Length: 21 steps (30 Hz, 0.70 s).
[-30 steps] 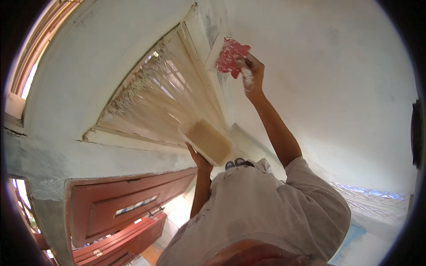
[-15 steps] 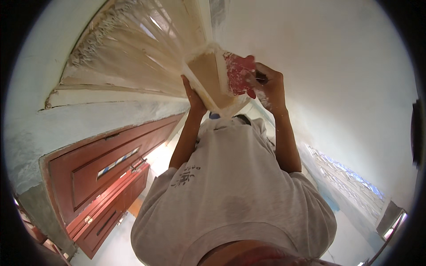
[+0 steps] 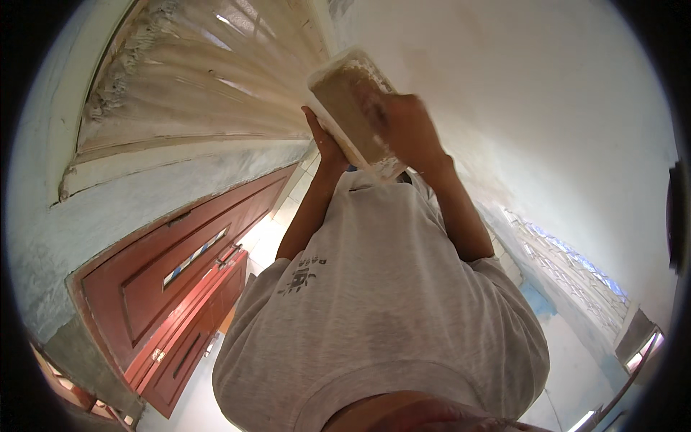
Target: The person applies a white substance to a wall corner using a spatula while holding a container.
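Grey, slightly mottled cloth fills the space closest to us: a shirt [image 3: 389,288] with a small dark print on one side. Beyond it we find the rectangular tray [image 3: 327,114], held out ahead of the chest and tilted so that we look into it. Its outer wall is off-white; its inside looks beige-brown, and we notice ragged whitish residue crusted along the rim, thickest on the right and at the end nearer the shirt. The left hand [image 3: 329,150] grasps the tray's left side, one digit stretched along the wall. The right hand [image 3: 414,133] is over the tray's right edge, blurred; a smeared reddish patch shows by its fingers, and we cannot tell how they are closed or what they grip. Past the hands we see a pale, patchy wall [image 3: 504,93], dusty sheeting [image 3: 209,86] gathered in folds within a frame, and a reddish-brown panelled door [image 3: 155,288] to the left.
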Each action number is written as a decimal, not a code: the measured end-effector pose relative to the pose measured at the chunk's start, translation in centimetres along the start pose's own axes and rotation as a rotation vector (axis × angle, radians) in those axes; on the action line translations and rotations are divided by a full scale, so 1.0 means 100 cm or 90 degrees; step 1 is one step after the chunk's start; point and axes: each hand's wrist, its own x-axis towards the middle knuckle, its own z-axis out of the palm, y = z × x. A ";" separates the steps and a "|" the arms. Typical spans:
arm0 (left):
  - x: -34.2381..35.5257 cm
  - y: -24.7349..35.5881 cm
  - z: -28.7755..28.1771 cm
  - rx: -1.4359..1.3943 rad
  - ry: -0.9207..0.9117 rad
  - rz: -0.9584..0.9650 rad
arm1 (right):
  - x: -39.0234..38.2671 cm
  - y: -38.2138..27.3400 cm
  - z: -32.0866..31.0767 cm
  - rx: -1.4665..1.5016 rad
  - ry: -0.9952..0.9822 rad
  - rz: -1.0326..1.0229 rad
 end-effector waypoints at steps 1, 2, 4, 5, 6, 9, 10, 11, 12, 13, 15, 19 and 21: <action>0.002 -0.002 0.002 0.000 0.019 0.001 | -0.003 0.018 0.020 -0.069 0.000 -0.074; 0.003 -0.004 -0.001 0.001 0.015 -0.003 | -0.006 0.027 0.032 -0.137 -0.003 -0.146; 0.007 -0.003 -0.011 -0.017 -0.011 -0.013 | -0.002 0.016 0.022 -0.156 -0.023 -0.149; 0.007 -0.002 -0.012 -0.018 -0.010 -0.010 | -0.001 0.004 0.004 -0.087 -0.048 -0.085; 0.004 0.000 -0.009 -0.011 -0.017 0.008 | 0.000 -0.006 -0.011 -0.018 -0.073 -0.019; 0.002 0.003 -0.005 0.014 -0.012 0.039 | -0.004 -0.003 -0.039 -0.029 -0.044 0.040; 0.003 0.004 -0.005 0.034 0.002 0.049 | -0.006 0.003 -0.040 -0.029 -0.043 0.036; 0.003 0.004 -0.006 0.035 0.000 0.053 | -0.011 0.012 -0.037 0.097 0.028 0.040; 0.006 0.004 -0.006 0.016 -0.010 0.042 | -0.012 0.015 -0.035 0.223 0.100 0.042; 0.008 0.004 -0.007 -0.002 -0.019 0.030 | -0.014 0.017 -0.033 0.254 0.169 0.033; 0.007 0.003 -0.004 0.017 -0.033 0.026 | -0.024 0.017 -0.040 0.237 0.147 0.052; 0.010 0.006 0.010 0.011 -0.009 -0.007 | -0.030 0.006 -0.046 0.044 0.166 -0.020; 0.009 0.008 0.018 0.015 -0.019 -0.007 | -0.031 0.012 -0.050 0.049 0.048 -0.029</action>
